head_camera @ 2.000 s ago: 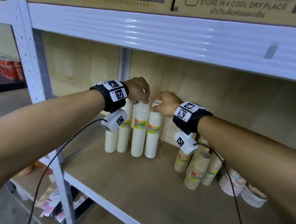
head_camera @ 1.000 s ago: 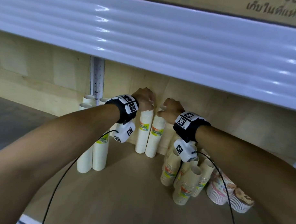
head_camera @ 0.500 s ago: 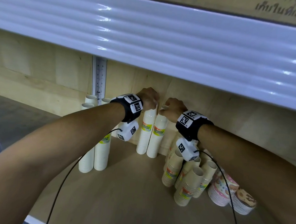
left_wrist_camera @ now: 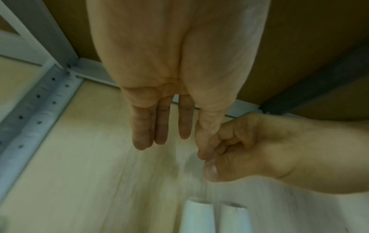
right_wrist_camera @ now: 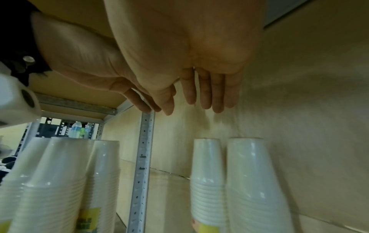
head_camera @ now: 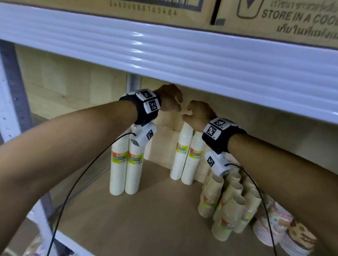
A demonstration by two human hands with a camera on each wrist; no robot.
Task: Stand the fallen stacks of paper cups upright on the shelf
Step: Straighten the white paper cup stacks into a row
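Two tall white paper-cup stacks (head_camera: 184,153) stand upright side by side against the back wall of the shelf. Another upright white pair (head_camera: 126,164) stands further left and nearer the front. My left hand (head_camera: 179,105) and right hand (head_camera: 185,117) hover close together just above the back pair, touching neither stack. In the left wrist view the left fingers (left_wrist_camera: 161,134) hang straight over the stack tops (left_wrist_camera: 197,216). The right wrist view has the right fingers (right_wrist_camera: 199,100) relaxed and empty above the same two stacks (right_wrist_camera: 249,181).
Several tan cup stacks (head_camera: 230,206) lean together at the right, with patterned paper plates (head_camera: 275,227) beyond them. The white beam (head_camera: 167,51) of the upper shelf hangs low over my hands, cardboard boxes on top. The wooden shelf board (head_camera: 142,222) lies bare in front.
Both hands held the tops of the two back stacks and set them against the wall. They have since let go and risen slightly. The head camera has tilted up.
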